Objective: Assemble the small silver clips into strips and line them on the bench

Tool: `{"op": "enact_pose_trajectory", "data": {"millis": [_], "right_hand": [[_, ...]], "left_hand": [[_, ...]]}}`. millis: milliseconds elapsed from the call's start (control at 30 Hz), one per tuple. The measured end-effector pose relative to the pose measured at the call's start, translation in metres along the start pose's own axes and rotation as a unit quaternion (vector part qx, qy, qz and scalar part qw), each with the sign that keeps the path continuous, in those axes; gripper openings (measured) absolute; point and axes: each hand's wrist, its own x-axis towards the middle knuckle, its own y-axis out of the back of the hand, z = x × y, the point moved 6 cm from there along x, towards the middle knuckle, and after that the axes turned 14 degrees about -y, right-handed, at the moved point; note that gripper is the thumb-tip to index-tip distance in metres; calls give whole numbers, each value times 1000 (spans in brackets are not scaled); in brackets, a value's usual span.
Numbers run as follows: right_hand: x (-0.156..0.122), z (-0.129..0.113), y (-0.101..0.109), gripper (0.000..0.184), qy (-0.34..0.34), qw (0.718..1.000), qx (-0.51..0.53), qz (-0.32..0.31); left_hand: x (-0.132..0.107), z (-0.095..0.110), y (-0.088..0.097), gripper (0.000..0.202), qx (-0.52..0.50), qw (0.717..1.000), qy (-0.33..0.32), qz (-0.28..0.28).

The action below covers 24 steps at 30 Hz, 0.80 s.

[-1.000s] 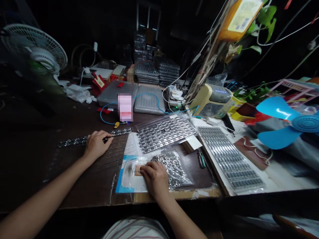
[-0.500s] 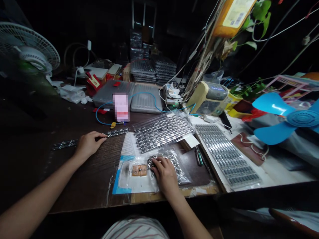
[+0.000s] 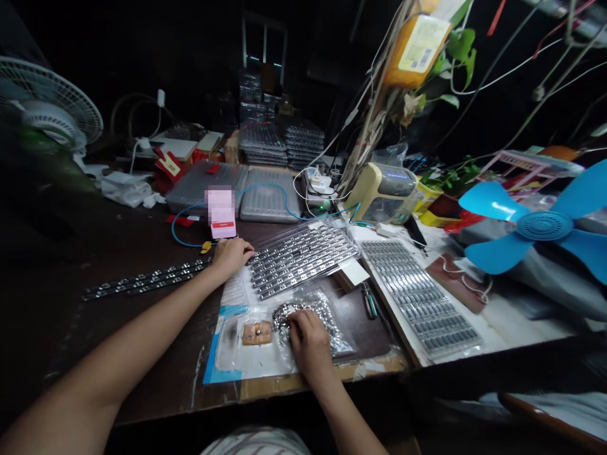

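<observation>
My left hand (image 3: pixel 230 258) is at the left edge of a clear plastic tray (image 3: pixel 303 258) holding rows of shiny metal strips. Its thumb and fingertips are drawn together by a strip's end; what they pinch is too small to make out. Left of this hand, several dark strips with shiny fittings (image 3: pixel 147 278) lie side by side on the table. My right hand (image 3: pixel 312 344) rests at an open plastic bag of small shiny metal parts (image 3: pixel 327 316), fingers curled at the pile's edge. Anything in those fingers is hidden. Beside it sits a small orange-brown block (image 3: pixel 257 333) on a white-and-blue sheet.
A phone (image 3: pixel 221 215) stands behind my left hand. On the right lie a screwdriver (image 3: pixel 369 301) and a long tray of metal pieces (image 3: pixel 420 294). A blue fan (image 3: pixel 540 225) stands at far right, a white fan (image 3: pixel 52 120) at far left. Stacked trays (image 3: pixel 306 142) fill the back.
My left hand has moved right, from over the dark strips to the tray's left edge, leaving those strips on the table. My right hand stays at the bag. The view has shifted slightly.
</observation>
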Motion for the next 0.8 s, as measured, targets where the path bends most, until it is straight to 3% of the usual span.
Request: {"op": "enact_pose_trajectory", "data": {"millis": [67, 167, 267, 367, 433, 567, 700, 800], "right_hand": [[-1, 1, 0, 21, -1, 1000, 3, 2], [-1, 2, 0, 23, 0, 1000, 5, 0], [0, 2, 0, 29, 6, 1000, 6, -6], [1, 2, -1, 27, 8, 1000, 14, -12], [2, 3, -2, 24, 5, 1000, 24, -15], [2, 4, -4, 21, -2, 999, 41, -19], [2, 4, -5, 20, -4, 999, 41, -29], [1, 4, -4, 20, -1, 999, 35, -27]], "left_hand": [[6, 0, -5, 14, -14, 1000, 11, 8], [-4, -5, -2, 18, -40, 998, 30, 28], [-34, -9, 6, 28, -97, 994, 33, 35], [-74, -6, 9, 36, -244, 968, 55, 11], [-100, 3, 10, 34, -301, 951, 66, -1], [-134, 37, 12, 20, -262, 964, 34, 9], [-148, 69, -5, 13, -256, 966, 19, 10], [-151, 81, -13, 13, -253, 967, -12, 33]]}}
